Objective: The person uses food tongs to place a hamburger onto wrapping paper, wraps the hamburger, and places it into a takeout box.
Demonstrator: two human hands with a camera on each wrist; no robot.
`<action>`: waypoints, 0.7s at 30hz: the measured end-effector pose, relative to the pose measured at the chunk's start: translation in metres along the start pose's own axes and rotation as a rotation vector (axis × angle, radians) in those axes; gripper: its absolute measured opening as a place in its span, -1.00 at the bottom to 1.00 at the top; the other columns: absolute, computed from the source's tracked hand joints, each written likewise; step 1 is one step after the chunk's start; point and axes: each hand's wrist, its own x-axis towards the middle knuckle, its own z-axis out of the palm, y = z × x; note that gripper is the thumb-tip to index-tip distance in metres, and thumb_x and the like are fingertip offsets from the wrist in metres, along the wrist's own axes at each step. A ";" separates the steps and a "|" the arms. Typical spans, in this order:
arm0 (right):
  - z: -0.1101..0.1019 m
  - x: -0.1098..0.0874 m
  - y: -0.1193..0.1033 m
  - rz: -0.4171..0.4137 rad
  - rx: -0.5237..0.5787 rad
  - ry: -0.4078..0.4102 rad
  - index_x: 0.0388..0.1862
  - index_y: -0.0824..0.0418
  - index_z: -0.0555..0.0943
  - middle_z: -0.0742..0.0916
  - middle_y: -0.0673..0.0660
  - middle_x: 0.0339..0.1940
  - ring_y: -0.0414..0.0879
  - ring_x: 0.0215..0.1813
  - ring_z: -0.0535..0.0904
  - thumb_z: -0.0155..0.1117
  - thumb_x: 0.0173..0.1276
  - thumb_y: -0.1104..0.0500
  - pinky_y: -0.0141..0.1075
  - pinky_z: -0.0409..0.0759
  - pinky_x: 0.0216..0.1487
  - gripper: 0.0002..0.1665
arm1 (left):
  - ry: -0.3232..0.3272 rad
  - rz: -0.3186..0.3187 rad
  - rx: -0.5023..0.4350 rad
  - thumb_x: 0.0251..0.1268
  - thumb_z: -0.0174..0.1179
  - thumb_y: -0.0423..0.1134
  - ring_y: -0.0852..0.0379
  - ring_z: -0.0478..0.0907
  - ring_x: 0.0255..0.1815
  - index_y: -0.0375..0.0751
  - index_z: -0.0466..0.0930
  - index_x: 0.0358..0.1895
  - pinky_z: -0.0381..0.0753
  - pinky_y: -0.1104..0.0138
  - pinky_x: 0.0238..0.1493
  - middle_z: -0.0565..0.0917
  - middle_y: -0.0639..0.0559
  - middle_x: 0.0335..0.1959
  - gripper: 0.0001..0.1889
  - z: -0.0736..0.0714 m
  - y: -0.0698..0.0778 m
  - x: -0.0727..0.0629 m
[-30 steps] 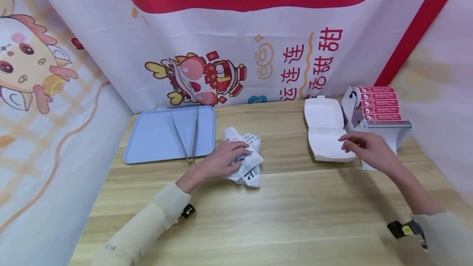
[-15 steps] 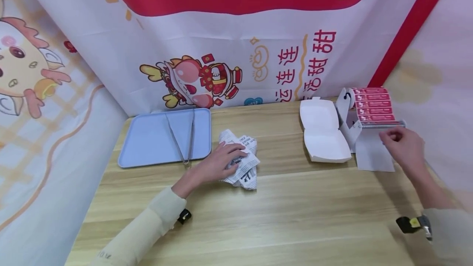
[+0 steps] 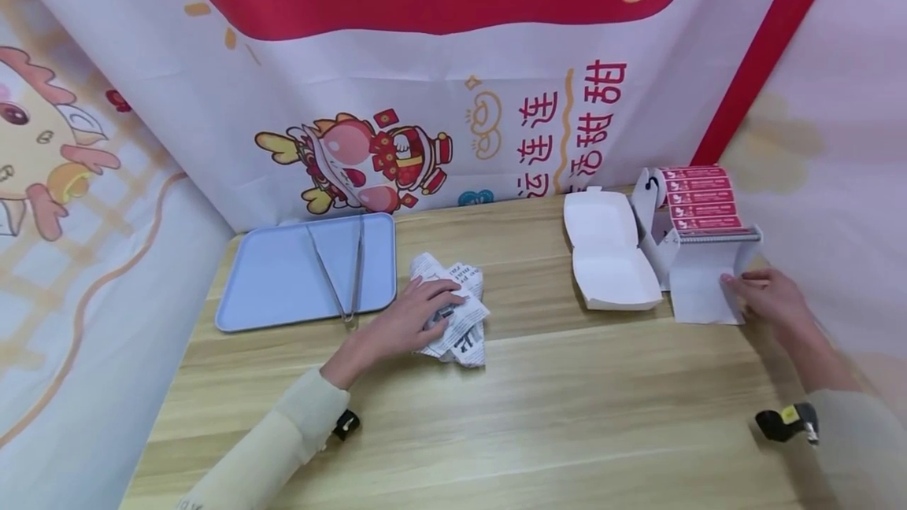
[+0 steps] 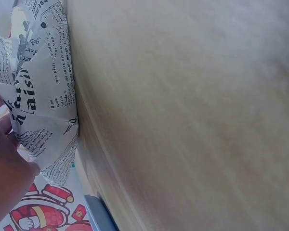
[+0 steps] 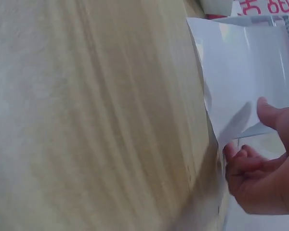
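Observation:
My left hand [image 3: 409, 322] rests on a crumpled bundle of newsprint-patterned wrapping paper [image 3: 468, 338] on the table. Its fingers lie loosely over the top, with the thumb at the near side; in the left wrist view the paper [image 4: 48, 91] bulges beside the thumb. At the right, my right hand [image 3: 772, 299] pinches the right edge of a white label strip [image 3: 697, 286] hanging from a label dispenser [image 3: 652, 234]. The thumb lies on the strip's front in the right wrist view, with fingers partly hidden behind the sheet [image 5: 241, 72]. Red printed labels [image 3: 701, 199] cover the roll above.
A white takeaway box [image 3: 612, 278] stands with its lid raised, left of the dispenser. At the back left, a blue tray [image 3: 272, 282] carries metal tongs [image 3: 357, 274]. Printed cloths [image 3: 425, 61] hang behind and beside the wooden table [image 3: 538, 415].
My right hand has moved from above the takeaway box, right past the dispenser, then down onto the label strip's edge. The left hand stays on the paper bundle. The head view has shifted slightly.

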 end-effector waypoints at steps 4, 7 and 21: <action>0.003 -0.003 0.001 0.001 -0.109 0.000 0.19 0.58 0.38 0.61 0.38 -0.16 0.09 -0.20 0.48 0.10 0.40 -0.35 -0.33 0.48 -0.39 -0.03 | 0.006 0.002 -0.007 0.51 0.03 -0.05 0.07 0.20 0.55 0.10 0.44 0.36 -0.10 -0.09 0.63 0.34 0.10 0.49 -0.59 0.001 0.001 0.000; 0.003 -0.006 0.003 -0.019 -0.116 -0.009 -0.12 0.47 0.57 0.58 0.16 -0.39 -0.03 -0.29 0.43 0.12 0.41 -0.32 -0.32 0.44 -0.40 -0.21 | 0.016 0.005 -0.008 0.50 0.04 -0.06 0.06 0.20 0.55 0.10 0.45 0.35 -0.10 -0.10 0.63 0.35 0.10 0.48 -0.59 0.002 0.001 0.000; -0.006 -0.020 0.016 -0.050 -0.097 -0.175 0.05 0.55 0.49 0.52 0.09 -0.35 -0.13 -0.28 0.41 0.01 0.48 -0.31 -0.33 0.46 -0.34 -0.14 | 0.008 0.008 -0.002 0.51 0.04 -0.06 0.05 0.20 0.56 0.10 0.44 0.36 -0.11 -0.11 0.63 0.34 0.09 0.49 -0.59 0.000 0.002 0.000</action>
